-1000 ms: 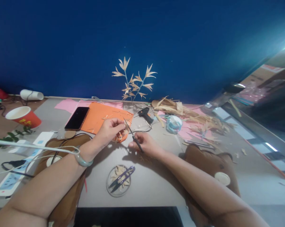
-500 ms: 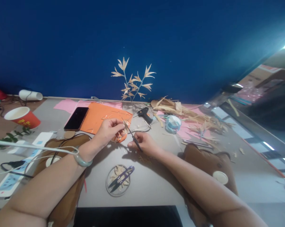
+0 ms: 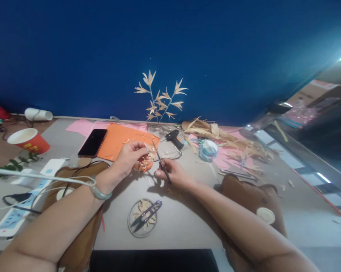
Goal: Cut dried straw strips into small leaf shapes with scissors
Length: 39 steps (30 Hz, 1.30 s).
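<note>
My left hand [image 3: 133, 155] pinches a small pale strip of dried husk [image 3: 148, 148] between thumb and fingertips, above an orange sheet [image 3: 118, 138] littered with trimmings. Close on its right, my right hand [image 3: 174, 173] grips dark-handled scissors [image 3: 163, 168], whose slim blades point up and away, just beside the husk. Below both hands a round clear dish [image 3: 129, 221] holds husk pieces, with purple thread snips [image 3: 147, 216] lying across it. Behind stand two stems of husk flowers [image 3: 161, 100].
A black glue gun [image 3: 175, 139], a roll of blue tape [image 3: 208, 150] and a heap of dried husks [image 3: 229, 138] lie at right. On the left are a phone [image 3: 92, 142], a red paper cup [image 3: 31, 141] and a power strip [image 3: 13, 221]. Brown cushions [image 3: 249, 200] lie under the forearms.
The scissors' blades have come slightly away from the husk piece and now stand to its right. The whole view has shifted a little.
</note>
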Available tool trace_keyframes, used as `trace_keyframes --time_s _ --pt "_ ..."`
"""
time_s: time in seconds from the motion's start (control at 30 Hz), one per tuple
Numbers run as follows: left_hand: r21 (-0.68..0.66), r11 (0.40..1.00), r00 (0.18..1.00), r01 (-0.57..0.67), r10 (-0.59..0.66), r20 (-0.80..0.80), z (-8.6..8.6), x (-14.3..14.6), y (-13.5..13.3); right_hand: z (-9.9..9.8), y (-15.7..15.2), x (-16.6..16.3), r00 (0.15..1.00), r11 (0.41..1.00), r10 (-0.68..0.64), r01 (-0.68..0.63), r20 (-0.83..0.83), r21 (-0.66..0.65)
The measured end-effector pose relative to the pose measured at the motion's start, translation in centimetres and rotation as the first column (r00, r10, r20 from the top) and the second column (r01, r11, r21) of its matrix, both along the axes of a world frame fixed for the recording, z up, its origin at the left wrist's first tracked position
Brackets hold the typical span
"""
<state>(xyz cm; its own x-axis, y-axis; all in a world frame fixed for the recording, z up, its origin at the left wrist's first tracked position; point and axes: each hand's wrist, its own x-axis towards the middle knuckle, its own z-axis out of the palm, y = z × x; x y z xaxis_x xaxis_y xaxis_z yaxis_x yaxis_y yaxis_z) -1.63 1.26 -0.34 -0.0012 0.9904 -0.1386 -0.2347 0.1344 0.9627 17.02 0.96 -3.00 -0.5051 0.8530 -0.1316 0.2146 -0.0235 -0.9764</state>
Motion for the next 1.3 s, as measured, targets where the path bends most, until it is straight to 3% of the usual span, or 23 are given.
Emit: trace_keyframes --time_s 0.23,0.6,1.3 --pt "0.123 0.990 0.993 -0.068 0.078 -0.084 -0.22 -0.08 0.21 0.35 -0.23 0.06 0.993 0.989 0.122 -0.121 0.007 -0.089" --pt "0.064 0.997 0.998 -0.051 0.052 -0.019 0.33 0.24 -0.20 0.47 -0.41 -0.05 0.998 0.998 0.053 -0.052 0.030 -0.048" --pt "0.091 0.995 0.999 -0.035 0.037 -0.020 0.33 0.16 -0.13 0.22 -0.39 -0.06 0.998 0.999 0.038 -0.037 0.046 -0.037"
